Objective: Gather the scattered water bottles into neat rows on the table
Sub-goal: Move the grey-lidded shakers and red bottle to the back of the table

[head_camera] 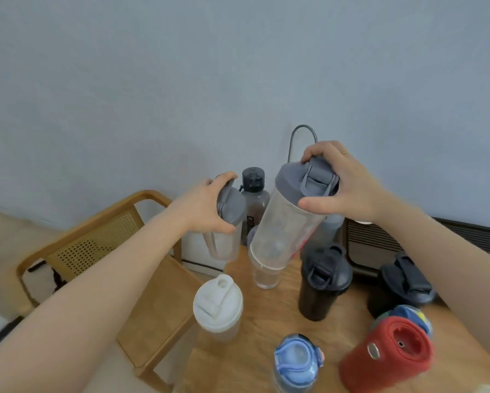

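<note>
Two clear plastic shaker bottles with grey flip lids are airborne over the far part of the wooden table [266, 321]. Left hand [207, 205] wraps its fingers round the lid of the smaller shaker [225, 222], held near the table's left edge. Right hand [343, 188] clamps the lid of the larger shaker [289, 217], tilted above a lidless clear tumbler [265, 275].

Step judged: carrying both to a row. Next move calls for righting the tilted one and setting each down beside the standing black shaker [320, 285].

No brand or label text legible.
</note>
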`<state>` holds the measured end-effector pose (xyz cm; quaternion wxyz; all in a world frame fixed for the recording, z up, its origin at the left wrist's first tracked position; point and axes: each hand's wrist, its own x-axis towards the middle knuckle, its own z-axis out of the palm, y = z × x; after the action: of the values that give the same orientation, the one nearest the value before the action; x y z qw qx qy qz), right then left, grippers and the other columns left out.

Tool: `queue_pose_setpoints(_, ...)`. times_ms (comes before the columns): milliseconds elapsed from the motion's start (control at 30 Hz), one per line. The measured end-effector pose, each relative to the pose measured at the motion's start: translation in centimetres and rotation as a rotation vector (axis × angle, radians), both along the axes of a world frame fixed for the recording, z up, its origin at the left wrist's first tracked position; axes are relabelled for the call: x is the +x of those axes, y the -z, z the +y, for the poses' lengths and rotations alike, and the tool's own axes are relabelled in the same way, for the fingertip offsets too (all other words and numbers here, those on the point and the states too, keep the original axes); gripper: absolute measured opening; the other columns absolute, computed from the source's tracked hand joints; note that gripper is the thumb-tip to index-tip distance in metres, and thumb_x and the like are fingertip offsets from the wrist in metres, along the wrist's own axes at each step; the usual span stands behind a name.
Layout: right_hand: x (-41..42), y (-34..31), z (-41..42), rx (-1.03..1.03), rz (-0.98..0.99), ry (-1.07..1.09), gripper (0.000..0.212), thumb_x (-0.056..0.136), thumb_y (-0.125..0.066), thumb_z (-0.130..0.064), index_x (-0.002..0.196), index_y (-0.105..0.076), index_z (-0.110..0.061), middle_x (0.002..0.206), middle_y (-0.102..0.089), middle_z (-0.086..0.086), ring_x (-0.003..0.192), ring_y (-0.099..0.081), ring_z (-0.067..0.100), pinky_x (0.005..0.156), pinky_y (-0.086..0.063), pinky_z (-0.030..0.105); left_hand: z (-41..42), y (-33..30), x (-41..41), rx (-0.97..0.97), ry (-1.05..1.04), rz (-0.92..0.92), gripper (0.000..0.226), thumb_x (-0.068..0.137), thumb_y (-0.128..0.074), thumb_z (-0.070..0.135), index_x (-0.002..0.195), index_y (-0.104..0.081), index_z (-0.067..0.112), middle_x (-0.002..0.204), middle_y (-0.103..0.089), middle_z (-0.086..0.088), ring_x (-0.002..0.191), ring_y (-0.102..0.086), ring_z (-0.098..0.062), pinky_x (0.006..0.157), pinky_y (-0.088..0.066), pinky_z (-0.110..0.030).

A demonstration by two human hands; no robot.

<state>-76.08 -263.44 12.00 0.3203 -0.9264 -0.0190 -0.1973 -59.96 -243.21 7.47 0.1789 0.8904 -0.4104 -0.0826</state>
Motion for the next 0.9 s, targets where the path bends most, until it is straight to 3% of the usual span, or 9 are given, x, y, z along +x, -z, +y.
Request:
queue_pose_setpoints(200, 2.7, 1.1, 1.3, 0.047, 0.071, 0.068, 0.051, 0.051, -0.063, -0.054, 0.095, -0.039, -0.047, 0.104, -0.042, -0.018, 0.091, -0.043, -0.013, 0.077, -0.032, -0.001, -1.3, 7.1, 4.2, 0.144, 0.154, 0.167, 0.1, 0.062, -0.078, 0.033, 0.138, -0.013, 0.037, 0.124, -0.042, -0.009, 0.101, -0.052, -0.026, 0.082, -0.048, -0.034)
queue_pose_setpoints(367, 3.0, 0.9, 2.2, 0.128, 0.161, 0.165, 0.052, 0.051, -0.063, -0.049, 0.098, -0.042, -0.043, 0.102, -0.045, -0.012, 0.085, -0.047, -0.005, 0.07, -0.035, 0.004, -2.0, 10.5, 6.3, 0.134, 0.264, 0.204, 0.102, 0.064, -0.078, 0.032, 0.14, -0.01, 0.034, 0.133, -0.036, -0.011, 0.11, -0.049, -0.03, 0.089, -0.048, -0.037)
queue_pose_setpoints(533, 2.3, 3.1, 4.0, -0.004, 0.273, 0.192, 0.056, 0.055, -0.067, -0.048, 0.104, -0.042, -0.04, 0.119, -0.042, -0.008, 0.111, -0.043, 0.005, 0.09, -0.035, 0.012, -2.7, 11.6, 7.4, 0.087, 0.332, 0.175, 0.1, 0.065, -0.076, 0.037, 0.14, -0.011, 0.033, 0.134, -0.034, -0.012, 0.111, -0.048, -0.032, 0.089, -0.048, -0.039)
queue_pose_setpoints(600, 1.9, 4.0, 4.6, -0.007, 0.298, 0.23, 0.057, 0.054, -0.068, -0.05, 0.104, -0.043, -0.038, 0.121, -0.042, -0.005, 0.118, -0.041, 0.012, 0.099, -0.035, 0.023, -2.7, 12.0, 7.5, 0.056, 0.334, 0.149, 0.099, 0.065, -0.074, 0.043, 0.14, -0.011, 0.033, 0.136, -0.033, -0.011, 0.113, -0.047, -0.032, 0.091, -0.049, -0.042)
queue_pose_setpoints(700, 1.0, 5.0, 5.3, -0.046, 0.365, 0.254, 0.06, 0.053, -0.069, -0.053, 0.104, -0.039, -0.044, 0.126, -0.035, -0.012, 0.121, -0.038, 0.01, 0.1, -0.037, 0.028, -2.4, 12.1, 7.2, 0.014, 0.328, 0.141, 0.102, 0.069, -0.072, 0.047, 0.143, -0.005, 0.029, 0.147, -0.022, -0.011, 0.129, -0.033, -0.034, 0.101, -0.041, -0.044)
queue_pose_setpoints(800, 0.4, 6.5, 6.7, -0.164, 0.483, 0.259, 0.064, 0.053, -0.069, -0.059, 0.105, -0.033, -0.047, 0.125, -0.023, -0.017, 0.107, -0.05, 0.015, 0.086, -0.045, 0.029, -1.9, 11.6, 6.5, -0.031, 0.354, -0.03, 0.098, 0.074, -0.065, 0.053, 0.145, -0.003, 0.026, 0.156, -0.003, -0.011, 0.142, -0.005, -0.033, 0.113, -0.017, -0.047)
queue_pose_setpoints(900, -0.4, 9.1, 7.9, -0.349, 0.582, 0.249, 0.072, 0.054, -0.065, -0.065, 0.11, -0.029, -0.038, 0.127, -0.016, -0.016, 0.074, -0.053, 0.019, 0.069, -0.043, 0.026, -1.2, 11.0, 5.1, -0.188, 0.501, -0.094, 0.078, 0.079, -0.061, 0.047, 0.142, -0.024, 0.019, 0.155, -0.014, -0.015, 0.142, -0.007, -0.034, 0.113, -0.016, -0.05)
